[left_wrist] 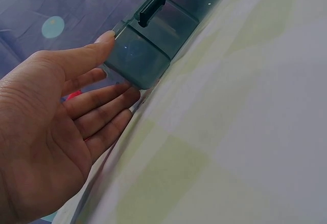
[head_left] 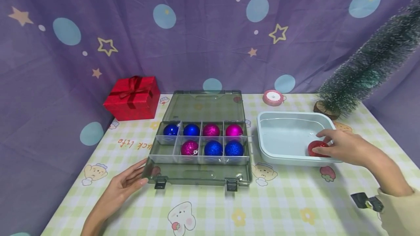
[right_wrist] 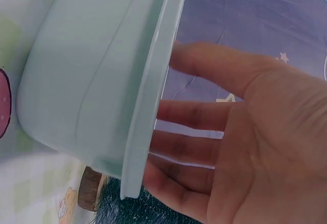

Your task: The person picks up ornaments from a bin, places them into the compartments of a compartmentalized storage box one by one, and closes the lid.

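Observation:
A grey-green translucent divided case (head_left: 198,174) lies with its lid (head_left: 203,106) raised at the back. Shiny and glittery Christmas balls sit in its compartments, several blue (head_left: 213,149) and several pink (head_left: 211,130). My left hand (head_left: 118,188) touches the case's front left corner, fingers extended and thumb at the near edge; the left wrist view shows this corner (left_wrist: 143,60) too. My right hand (head_left: 349,146) reaches over the rim of a pale blue basin (head_left: 295,159), its thumb over a red ball (head_left: 314,145) inside and its index finger above. In the right wrist view the basin wall (right_wrist: 92,70) hides the fingertips.
A red gift box (head_left: 132,99) with a bow stands at the back left. Behind the basin are a pink ribbon roll (head_left: 273,98) and a frosted little tree (head_left: 364,65) on a wooden base. A purple curtain (head_left: 203,46) hangs behind the checked tablecloth (head_left: 279,207).

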A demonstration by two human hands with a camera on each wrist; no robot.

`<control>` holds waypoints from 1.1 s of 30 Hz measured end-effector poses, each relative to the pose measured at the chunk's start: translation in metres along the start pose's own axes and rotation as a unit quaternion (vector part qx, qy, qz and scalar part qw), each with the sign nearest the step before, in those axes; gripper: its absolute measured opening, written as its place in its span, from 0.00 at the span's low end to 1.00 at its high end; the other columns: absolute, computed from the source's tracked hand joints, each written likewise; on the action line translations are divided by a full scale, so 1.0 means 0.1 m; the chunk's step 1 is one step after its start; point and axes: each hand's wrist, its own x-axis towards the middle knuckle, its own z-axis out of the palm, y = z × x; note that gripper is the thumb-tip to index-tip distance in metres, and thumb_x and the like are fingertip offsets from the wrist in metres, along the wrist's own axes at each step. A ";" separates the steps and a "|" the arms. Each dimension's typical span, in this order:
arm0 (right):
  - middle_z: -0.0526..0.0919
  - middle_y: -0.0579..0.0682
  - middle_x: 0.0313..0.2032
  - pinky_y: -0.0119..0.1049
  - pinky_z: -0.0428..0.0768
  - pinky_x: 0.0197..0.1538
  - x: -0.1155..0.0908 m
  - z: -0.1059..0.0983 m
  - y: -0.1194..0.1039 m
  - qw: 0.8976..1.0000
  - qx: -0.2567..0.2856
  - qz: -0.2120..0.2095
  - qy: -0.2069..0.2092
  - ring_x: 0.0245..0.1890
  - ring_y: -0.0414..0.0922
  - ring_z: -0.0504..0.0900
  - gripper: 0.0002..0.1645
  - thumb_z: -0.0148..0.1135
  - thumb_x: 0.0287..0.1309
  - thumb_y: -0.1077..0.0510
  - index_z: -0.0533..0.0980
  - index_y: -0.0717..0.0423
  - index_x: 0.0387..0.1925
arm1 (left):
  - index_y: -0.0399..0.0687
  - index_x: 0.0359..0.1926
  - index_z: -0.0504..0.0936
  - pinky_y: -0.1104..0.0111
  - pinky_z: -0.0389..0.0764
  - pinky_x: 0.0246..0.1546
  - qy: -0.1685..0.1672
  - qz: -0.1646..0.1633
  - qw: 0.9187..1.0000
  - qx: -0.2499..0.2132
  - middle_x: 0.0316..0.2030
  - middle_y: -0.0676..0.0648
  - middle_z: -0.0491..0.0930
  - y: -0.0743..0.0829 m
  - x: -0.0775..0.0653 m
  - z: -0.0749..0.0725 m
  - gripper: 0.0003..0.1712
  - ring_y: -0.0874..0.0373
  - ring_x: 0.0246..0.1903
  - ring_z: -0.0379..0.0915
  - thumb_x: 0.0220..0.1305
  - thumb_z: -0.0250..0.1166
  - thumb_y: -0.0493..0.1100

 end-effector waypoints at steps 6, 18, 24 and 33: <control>0.83 0.63 0.39 0.56 0.80 0.41 0.04 -0.01 -0.01 0.999 -0.013 0.014 -0.027 0.40 0.59 0.83 0.37 0.74 0.61 0.51 0.74 0.79 0.55 | 0.44 0.79 0.63 0.76 0.77 0.54 -0.001 0.005 1.000 -0.001 0.72 0.34 0.67 0.00 0.00 0.00 0.35 0.78 0.60 0.67 0.77 0.64 0.43; 0.86 0.52 0.39 0.52 0.81 0.44 0.17 0.17 0.02 0.998 0.030 -0.038 -0.035 0.42 0.54 0.84 0.31 0.75 0.60 0.51 0.79 0.73 0.52 | 0.42 0.78 0.64 0.76 0.77 0.54 0.000 0.009 1.000 -0.007 0.71 0.34 0.67 -0.01 0.00 0.01 0.35 0.77 0.59 0.68 0.76 0.64 0.43; 0.86 0.51 0.41 0.49 0.81 0.44 0.23 0.21 0.01 0.997 0.054 -0.047 -0.033 0.42 0.50 0.84 0.31 0.73 0.63 0.50 0.78 0.72 0.55 | 0.40 0.78 0.64 0.75 0.77 0.53 0.006 0.007 1.000 -0.004 0.70 0.33 0.69 -0.01 0.00 0.02 0.35 0.76 0.59 0.70 0.76 0.64 0.42; 0.86 0.55 0.46 0.43 0.82 0.43 0.28 0.18 -0.06 0.992 0.103 -0.067 -0.004 0.43 0.50 0.86 0.29 0.70 0.68 0.52 0.77 0.69 0.60 | 0.42 0.78 0.65 0.75 0.77 0.54 0.006 0.009 1.000 0.016 0.68 0.34 0.72 0.00 0.01 0.02 0.35 0.73 0.58 0.72 0.76 0.64 0.43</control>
